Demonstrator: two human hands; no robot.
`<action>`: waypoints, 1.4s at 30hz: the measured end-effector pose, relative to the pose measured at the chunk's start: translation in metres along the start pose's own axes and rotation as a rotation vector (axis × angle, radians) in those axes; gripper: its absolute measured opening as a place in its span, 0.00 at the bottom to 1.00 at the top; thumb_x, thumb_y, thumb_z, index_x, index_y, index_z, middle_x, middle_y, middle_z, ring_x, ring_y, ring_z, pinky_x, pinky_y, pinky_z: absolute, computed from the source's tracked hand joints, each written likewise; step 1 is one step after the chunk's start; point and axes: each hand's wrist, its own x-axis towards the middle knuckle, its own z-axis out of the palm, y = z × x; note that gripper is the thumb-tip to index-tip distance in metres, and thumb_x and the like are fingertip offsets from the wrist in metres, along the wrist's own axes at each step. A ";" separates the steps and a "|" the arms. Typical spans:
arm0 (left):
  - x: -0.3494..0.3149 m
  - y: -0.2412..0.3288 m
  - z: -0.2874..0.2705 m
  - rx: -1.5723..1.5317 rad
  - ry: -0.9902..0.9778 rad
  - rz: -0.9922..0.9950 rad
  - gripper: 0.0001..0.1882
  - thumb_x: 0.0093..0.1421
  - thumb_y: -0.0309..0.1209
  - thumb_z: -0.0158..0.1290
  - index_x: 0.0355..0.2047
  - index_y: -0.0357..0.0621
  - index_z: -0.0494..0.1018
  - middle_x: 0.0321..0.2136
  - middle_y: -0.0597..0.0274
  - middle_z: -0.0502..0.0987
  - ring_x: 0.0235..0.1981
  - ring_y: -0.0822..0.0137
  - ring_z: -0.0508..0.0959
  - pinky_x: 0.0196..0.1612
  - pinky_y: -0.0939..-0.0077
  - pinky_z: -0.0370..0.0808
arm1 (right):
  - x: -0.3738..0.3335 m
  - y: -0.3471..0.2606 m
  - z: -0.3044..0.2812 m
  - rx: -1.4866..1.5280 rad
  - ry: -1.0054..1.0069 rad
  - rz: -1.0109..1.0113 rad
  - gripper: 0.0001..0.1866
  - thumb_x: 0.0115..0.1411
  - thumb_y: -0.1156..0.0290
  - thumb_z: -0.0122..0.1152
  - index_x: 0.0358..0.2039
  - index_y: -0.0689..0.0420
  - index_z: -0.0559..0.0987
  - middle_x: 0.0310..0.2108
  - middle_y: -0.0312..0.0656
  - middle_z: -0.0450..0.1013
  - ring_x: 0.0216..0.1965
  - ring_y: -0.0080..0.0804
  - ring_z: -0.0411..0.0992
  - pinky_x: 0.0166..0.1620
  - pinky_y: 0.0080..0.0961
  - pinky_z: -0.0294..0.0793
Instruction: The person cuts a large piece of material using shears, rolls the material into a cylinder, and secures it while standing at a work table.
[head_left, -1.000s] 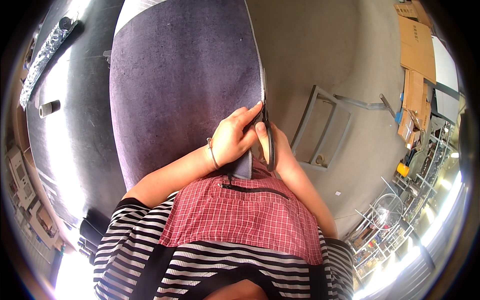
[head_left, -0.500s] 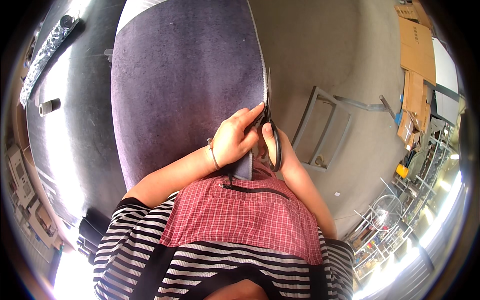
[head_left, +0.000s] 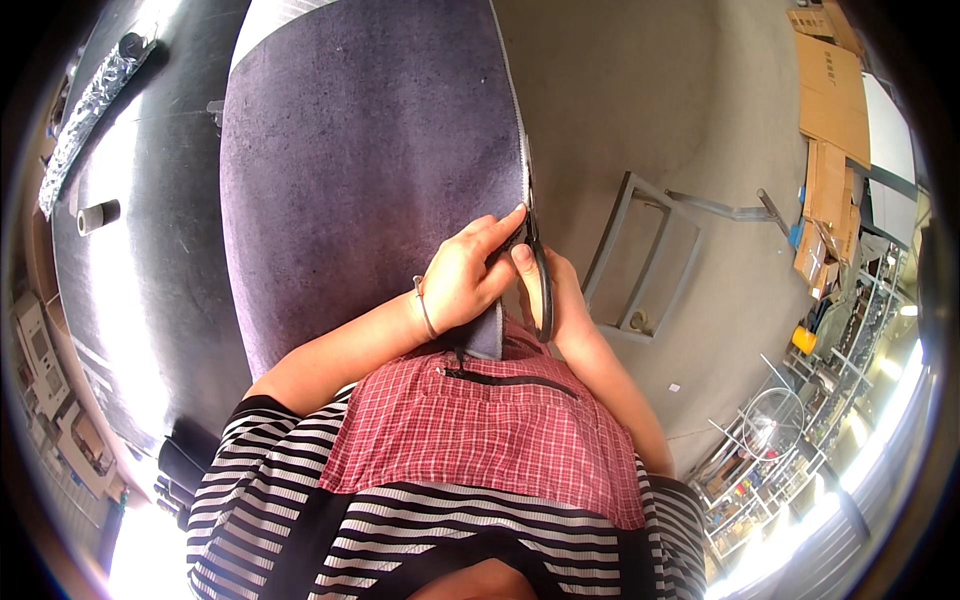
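Note:
A large piece of dark purple-grey fabric (head_left: 370,160) lies on the black table in front of me, with a pale edging down its right side. My left hand (head_left: 468,268) pinches that right edge close to my body, its index finger stretched along the border; its other fingertips are partly hidden. In my right hand (head_left: 562,292) is a pair of scissors with black handles (head_left: 546,295), the thumb in one loop. Its blades point away from me and lie against the pale edging, just beyond my left fingertip. The lower handle is mostly hidden.
On the black table (head_left: 165,280) at left lie a short tube (head_left: 98,217) and a silvery wrapped roll (head_left: 95,115). A grey metal frame (head_left: 600,255) stands on the floor to the right. Farther right are cardboard boxes (head_left: 832,100) and a wire rack (head_left: 775,440).
The scissors and my right hand have shifted slightly left, bringing the blades from just outside the fabric's edge up against it. My left hand has barely moved.

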 end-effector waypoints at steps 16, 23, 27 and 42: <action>0.000 -0.001 -0.001 -0.022 0.001 0.009 0.31 0.56 0.18 0.48 0.62 0.33 0.67 0.27 0.54 0.69 0.28 0.62 0.72 0.36 0.70 0.72 | 0.010 -0.007 -0.001 0.139 -0.022 0.001 0.33 0.68 0.42 0.54 0.42 0.68 0.78 0.36 0.44 0.78 0.41 0.28 0.75 0.45 0.25 0.73; 0.000 -0.001 -0.003 -0.039 0.000 -0.001 0.30 0.56 0.19 0.48 0.62 0.34 0.68 0.27 0.55 0.69 0.28 0.62 0.72 0.36 0.70 0.72 | 0.019 -0.015 -0.007 0.055 -0.092 0.130 0.33 0.68 0.41 0.53 0.43 0.67 0.78 0.34 0.42 0.77 0.38 0.26 0.74 0.42 0.24 0.74; 0.000 0.002 -0.004 -0.032 -0.022 -0.026 0.30 0.56 0.20 0.47 0.62 0.36 0.69 0.27 0.55 0.70 0.29 0.61 0.72 0.37 0.70 0.72 | 0.027 -0.008 -0.002 0.109 -0.033 -0.026 0.35 0.67 0.38 0.52 0.42 0.66 0.78 0.31 0.41 0.77 0.36 0.27 0.75 0.40 0.24 0.74; -0.001 0.001 -0.004 -0.065 -0.037 -0.032 0.31 0.55 0.20 0.47 0.62 0.34 0.68 0.29 0.53 0.72 0.31 0.59 0.74 0.39 0.67 0.73 | 0.028 0.000 -0.017 0.152 -0.111 -0.030 0.43 0.63 0.29 0.46 0.40 0.65 0.75 0.20 0.36 0.68 0.20 0.23 0.68 0.22 0.22 0.68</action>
